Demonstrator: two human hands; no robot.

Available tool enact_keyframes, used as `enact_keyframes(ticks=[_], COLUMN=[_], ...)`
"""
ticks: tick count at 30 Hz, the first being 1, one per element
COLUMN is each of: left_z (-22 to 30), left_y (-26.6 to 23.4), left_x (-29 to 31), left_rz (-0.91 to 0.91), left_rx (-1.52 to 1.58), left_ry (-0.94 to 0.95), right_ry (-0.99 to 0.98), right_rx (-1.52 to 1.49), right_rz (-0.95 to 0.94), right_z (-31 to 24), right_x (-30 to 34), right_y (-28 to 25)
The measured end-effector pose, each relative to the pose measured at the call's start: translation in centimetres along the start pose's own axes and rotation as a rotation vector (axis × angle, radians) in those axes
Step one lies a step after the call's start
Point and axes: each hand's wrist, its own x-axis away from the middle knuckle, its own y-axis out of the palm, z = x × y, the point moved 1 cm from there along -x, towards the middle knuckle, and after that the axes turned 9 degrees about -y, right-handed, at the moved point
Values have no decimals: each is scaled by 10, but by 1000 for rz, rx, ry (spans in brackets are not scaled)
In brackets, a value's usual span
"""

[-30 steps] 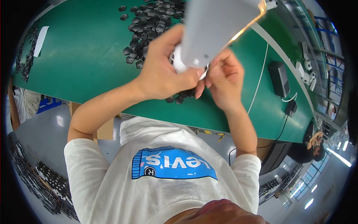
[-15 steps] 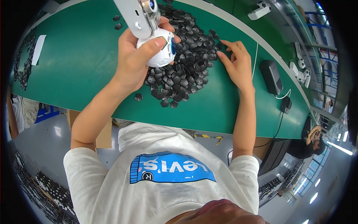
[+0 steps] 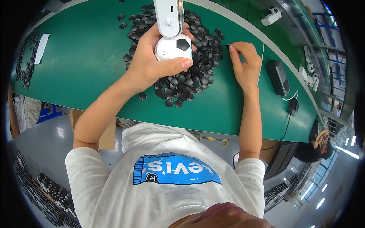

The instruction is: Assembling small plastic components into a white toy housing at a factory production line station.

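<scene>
My left hand (image 3: pixel 152 62) is closed round a white device with a ball-shaped end (image 3: pixel 167 47), held above the pile. One black pentagon sits on the ball like a football patch. The flat body (image 3: pixel 167 22) of the device, with a small slot in it, points away from me. Below and around it spreads a heap of loose black pentagon pieces (image 3: pixel 186 81). Right of the heap, my right hand (image 3: pixel 246 64) has thumb and forefinger pinched together on a small black piece (image 3: pixel 229 45). Only its dark edge shows; it looks like one of the pentagons.
A black box-shaped device (image 3: pixel 277 78) with a cable and adapter (image 3: pixel 293 106) stands on the green table (image 3: pixel 87 72) at the right. Similar white ball-ended devices (image 3: pixel 272 16) lie beyond the table's rim. More black pieces (image 3: pixel 26 68) and a white strip (image 3: pixel 42 48) are far left.
My left hand has moved right and turned the device, so the ball's black pentagon now shows. My right hand has drawn slightly right from the heap, fingertips now closed on a dark piece.
</scene>
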Motion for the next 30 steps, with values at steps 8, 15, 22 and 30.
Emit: enact_keyframes(ticks=[8,15,22,30], left_z=[-4,-3,-3,-13], left_y=[0,2,-1,0], left_x=[1,-2,2,1], left_rz=[23,8,67,-103], left_rx=[-165,-182,-123,-269], left_ry=[82,111,9,232], right_ry=[-163,-241,-242,134], right_rx=[-274,-190,-254,-809], right_rz=[161,-163,-118,-67], right_z=[-49,-63,-80,-90], right_x=[-4,-4,-8,8], right_y=[-5,-3,-3,1])
